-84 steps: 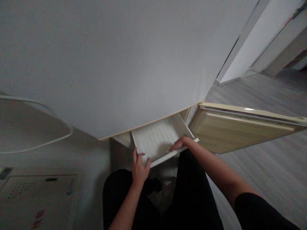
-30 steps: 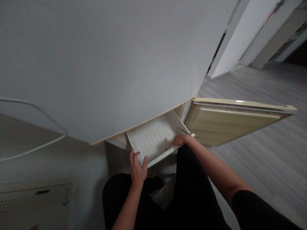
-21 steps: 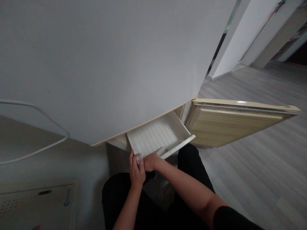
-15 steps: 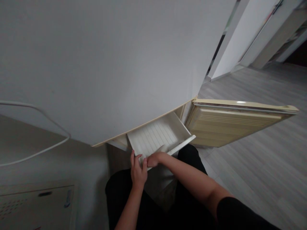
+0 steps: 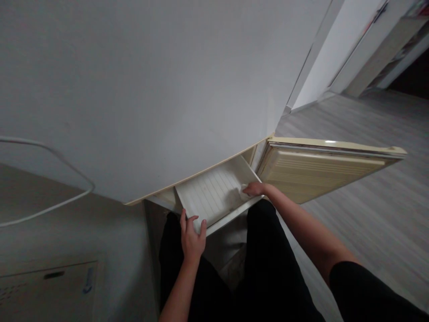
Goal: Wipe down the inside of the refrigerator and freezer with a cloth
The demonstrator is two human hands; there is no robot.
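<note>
A white drawer (image 5: 209, 190) with a ribbed bottom is pulled partway out of a fridge-like cabinet. My left hand (image 5: 193, 237) grips its near left corner, thumb on the front edge and fingers along the side. Inside, by the right end of the front wall, my right hand (image 5: 254, 188) is closed on a crumpled white cloth (image 5: 243, 192), pressing it against the drawer. Part of the cloth is hidden under the fingers, and whether it is cloth or paper is hard to tell.
The cabinet's cream door (image 5: 321, 165) stands swung out on the right. A large pale side or top panel (image 5: 184, 89) fills the upper view. A white cable (image 5: 67, 165) loops at left, above a metal box cover (image 5: 50, 290). My knees are under the drawer.
My right hand has moved with the white cloth from the drawer's left front corner to its right end. My left hand has stayed at the left corner.
</note>
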